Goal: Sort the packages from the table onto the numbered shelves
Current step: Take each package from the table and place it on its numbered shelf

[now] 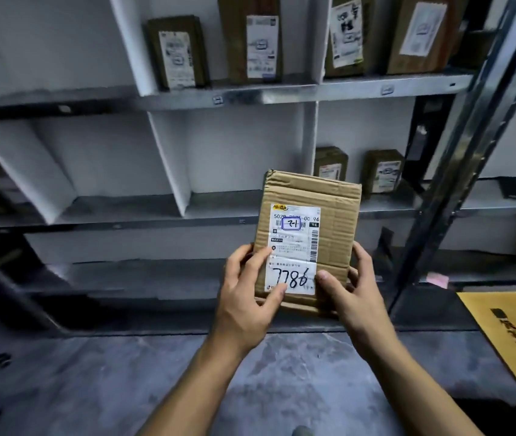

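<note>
Cardboard package [333, 212], upright, bottom gripped by left fingers [274, 298], right fingers [332, 283]

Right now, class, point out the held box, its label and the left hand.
box [338, 221]: head view, bare cardboard.
label [294, 247]: head view, printed middle.
left hand [245, 298]: head view, its back.

Labels on the shelved packages [177, 59] are too blurred to read. The yellow box [514, 338] runs off the right edge. Fingers [277, 297] cover the lower corners of the held package [332, 212].
</note>
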Action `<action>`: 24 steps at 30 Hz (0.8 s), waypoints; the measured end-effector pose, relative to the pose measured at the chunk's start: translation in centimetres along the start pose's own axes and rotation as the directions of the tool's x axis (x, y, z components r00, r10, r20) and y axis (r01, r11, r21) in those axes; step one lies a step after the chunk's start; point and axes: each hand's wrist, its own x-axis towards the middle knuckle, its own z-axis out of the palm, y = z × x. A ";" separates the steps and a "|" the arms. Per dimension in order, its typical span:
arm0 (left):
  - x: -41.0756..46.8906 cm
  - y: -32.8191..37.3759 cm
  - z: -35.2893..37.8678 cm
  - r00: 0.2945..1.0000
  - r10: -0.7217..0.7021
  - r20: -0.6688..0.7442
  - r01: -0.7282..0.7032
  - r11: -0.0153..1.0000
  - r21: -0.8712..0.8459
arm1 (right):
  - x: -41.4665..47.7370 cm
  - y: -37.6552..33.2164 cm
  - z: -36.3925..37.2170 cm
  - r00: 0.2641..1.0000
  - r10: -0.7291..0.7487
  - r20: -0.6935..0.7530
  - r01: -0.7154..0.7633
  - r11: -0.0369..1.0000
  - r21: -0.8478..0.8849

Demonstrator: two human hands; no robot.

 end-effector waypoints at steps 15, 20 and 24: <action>7.5 -12.7 -8.1 0.976 -0.207 -0.064 0.217 0.947 0.238 | 12.7 4.6 13.5 0.980 0.079 0.182 -0.067 0.995 -0.068; 9.4 -17.5 -11.5 0.909 -0.407 -0.092 0.385 0.730 0.565 | 17.2 5.5 19.3 0.950 0.073 0.305 -0.045 0.994 -0.098; 9.3 -20.8 -15.2 0.844 -0.506 -0.177 0.484 0.577 0.658 | 19.1 5.6 24.5 0.916 0.045 0.398 -0.021 0.998 -0.065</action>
